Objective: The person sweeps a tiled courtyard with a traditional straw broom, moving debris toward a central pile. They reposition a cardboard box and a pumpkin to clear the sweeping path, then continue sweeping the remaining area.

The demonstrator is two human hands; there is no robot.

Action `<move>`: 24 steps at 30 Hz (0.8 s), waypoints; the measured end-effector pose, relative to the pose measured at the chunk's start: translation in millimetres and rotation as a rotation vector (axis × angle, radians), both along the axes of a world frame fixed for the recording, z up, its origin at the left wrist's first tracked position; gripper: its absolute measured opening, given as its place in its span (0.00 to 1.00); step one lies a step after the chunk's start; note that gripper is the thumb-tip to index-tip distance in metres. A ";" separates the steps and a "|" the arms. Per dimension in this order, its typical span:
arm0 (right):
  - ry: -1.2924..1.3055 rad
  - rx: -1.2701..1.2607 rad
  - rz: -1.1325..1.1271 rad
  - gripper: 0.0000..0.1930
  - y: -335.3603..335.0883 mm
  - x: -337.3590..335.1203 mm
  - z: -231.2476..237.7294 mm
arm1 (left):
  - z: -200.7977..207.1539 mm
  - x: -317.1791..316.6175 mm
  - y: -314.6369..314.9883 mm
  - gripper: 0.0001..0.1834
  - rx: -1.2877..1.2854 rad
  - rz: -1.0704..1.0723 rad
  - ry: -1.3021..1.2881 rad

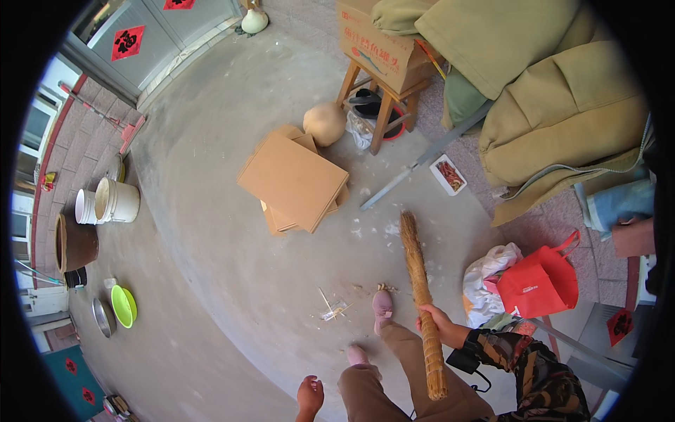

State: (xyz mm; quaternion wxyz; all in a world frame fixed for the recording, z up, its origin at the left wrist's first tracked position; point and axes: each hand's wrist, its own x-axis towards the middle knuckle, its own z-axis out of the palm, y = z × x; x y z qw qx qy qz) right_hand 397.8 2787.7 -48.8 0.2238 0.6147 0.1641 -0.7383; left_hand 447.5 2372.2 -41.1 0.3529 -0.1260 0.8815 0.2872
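My right hand (439, 327) is wrapped round a straw broom (420, 281), a long, tightly bound bundle. The broom slants over my right leg, its frayed far end over the concrete floor. Low in the view hangs my left hand (309, 395), fingers curled in, with nothing visible in it. A small heap of litter (333, 308), with thin sticks and a clear scrap, lies on the floor ahead of my left shoe (357, 354). A few more crumbs sit by my right shoe (382, 309).
Flattened cardboard boxes (294, 179) are stacked ahead, beside a round tan gourd (324, 124). A wooden stool (384, 116) bears a carton (380, 42). On the right are a metal pole (422, 162), a padded khaki cover (555, 119) and a red bag (540, 283). Buckets (117, 200) and basins (124, 307) stand left.
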 end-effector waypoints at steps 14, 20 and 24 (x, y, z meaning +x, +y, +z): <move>0.016 0.284 0.075 0.14 -104.9 -62.8 31.2 | -44.3 -228.5 -142.6 0.13 0.032 -0.200 0.084; -0.063 0.296 0.026 0.15 -176.4 -97.0 50.1 | -49.1 -357.1 -196.4 0.16 0.081 -0.258 0.183; -0.060 0.295 -0.014 0.14 -204.4 -119.0 52.8 | -51.8 -424.8 -194.1 0.19 0.044 -0.289 0.136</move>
